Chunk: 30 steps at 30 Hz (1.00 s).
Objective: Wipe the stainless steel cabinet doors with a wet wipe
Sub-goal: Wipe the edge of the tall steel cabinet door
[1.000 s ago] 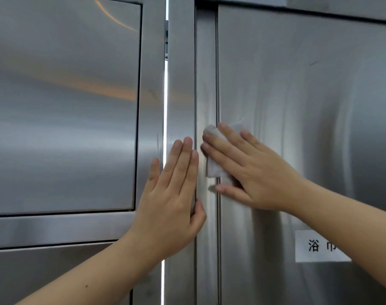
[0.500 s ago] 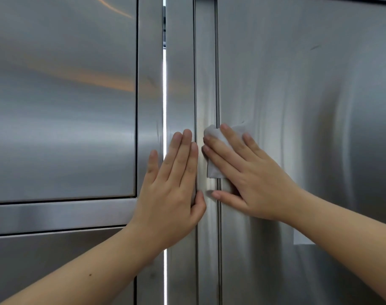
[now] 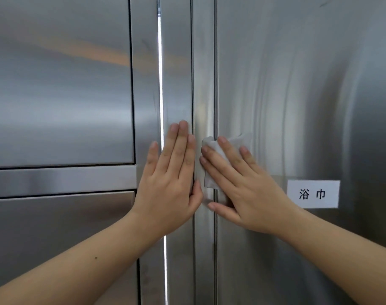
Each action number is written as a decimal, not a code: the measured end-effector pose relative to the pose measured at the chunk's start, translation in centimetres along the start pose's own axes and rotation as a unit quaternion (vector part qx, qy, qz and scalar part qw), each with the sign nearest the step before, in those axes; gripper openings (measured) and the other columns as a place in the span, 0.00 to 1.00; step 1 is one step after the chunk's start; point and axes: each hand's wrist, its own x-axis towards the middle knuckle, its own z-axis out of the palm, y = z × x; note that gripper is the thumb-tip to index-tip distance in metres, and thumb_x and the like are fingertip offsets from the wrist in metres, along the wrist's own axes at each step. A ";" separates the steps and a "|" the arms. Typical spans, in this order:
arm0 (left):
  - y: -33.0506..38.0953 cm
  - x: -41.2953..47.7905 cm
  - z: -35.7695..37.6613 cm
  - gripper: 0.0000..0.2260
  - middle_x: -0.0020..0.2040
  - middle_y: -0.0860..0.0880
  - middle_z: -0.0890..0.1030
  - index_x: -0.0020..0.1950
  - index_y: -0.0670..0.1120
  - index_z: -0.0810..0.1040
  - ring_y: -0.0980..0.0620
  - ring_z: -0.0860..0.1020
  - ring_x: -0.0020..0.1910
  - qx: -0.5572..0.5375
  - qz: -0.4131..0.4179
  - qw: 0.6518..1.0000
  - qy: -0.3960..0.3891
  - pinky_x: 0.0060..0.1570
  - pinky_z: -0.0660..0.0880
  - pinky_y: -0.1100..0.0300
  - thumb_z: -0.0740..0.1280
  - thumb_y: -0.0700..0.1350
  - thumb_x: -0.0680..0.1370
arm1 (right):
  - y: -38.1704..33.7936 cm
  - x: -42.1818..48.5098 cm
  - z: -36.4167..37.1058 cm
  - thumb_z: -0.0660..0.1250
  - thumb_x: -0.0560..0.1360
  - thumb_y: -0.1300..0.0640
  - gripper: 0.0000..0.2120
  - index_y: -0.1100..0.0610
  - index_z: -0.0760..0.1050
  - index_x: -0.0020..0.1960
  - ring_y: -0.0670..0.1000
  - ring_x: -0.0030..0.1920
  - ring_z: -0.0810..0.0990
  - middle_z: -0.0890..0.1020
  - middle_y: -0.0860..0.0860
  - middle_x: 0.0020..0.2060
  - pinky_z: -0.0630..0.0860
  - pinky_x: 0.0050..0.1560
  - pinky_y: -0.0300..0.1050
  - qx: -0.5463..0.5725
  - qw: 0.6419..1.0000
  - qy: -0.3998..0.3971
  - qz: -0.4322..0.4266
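The white paper label (image 3: 313,194) with black characters, half hidden a moment ago, now shows whole beside our right hand (image 3: 242,186); both hands keep their places. The crumpled white wet wipe (image 3: 210,179) lies on the left edge of the brushed stainless steel cabinet door (image 3: 297,84), pinned under the right hand's straight, spread fingers. Our left hand (image 3: 172,183) presses flat just beside it, grasping nothing.

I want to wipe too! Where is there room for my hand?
Bare steel: the right door above the label, and the left panel above the crossbar. Crowded: the middle strip, with the left hand, right hand and wipe.
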 end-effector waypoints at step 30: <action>5.2 -12.0 1.0 0.31 0.76 0.40 0.41 0.74 0.34 0.52 0.41 0.48 0.76 -0.024 -0.024 0.999 -0.037 0.71 0.48 0.41 0.58 0.48 0.77 | -9.5 -9.5 1.9 0.51 0.79 0.42 0.32 0.61 0.55 0.76 0.58 0.75 0.51 0.58 0.56 0.75 0.48 0.72 0.59 0.032 0.995 -0.086 0.032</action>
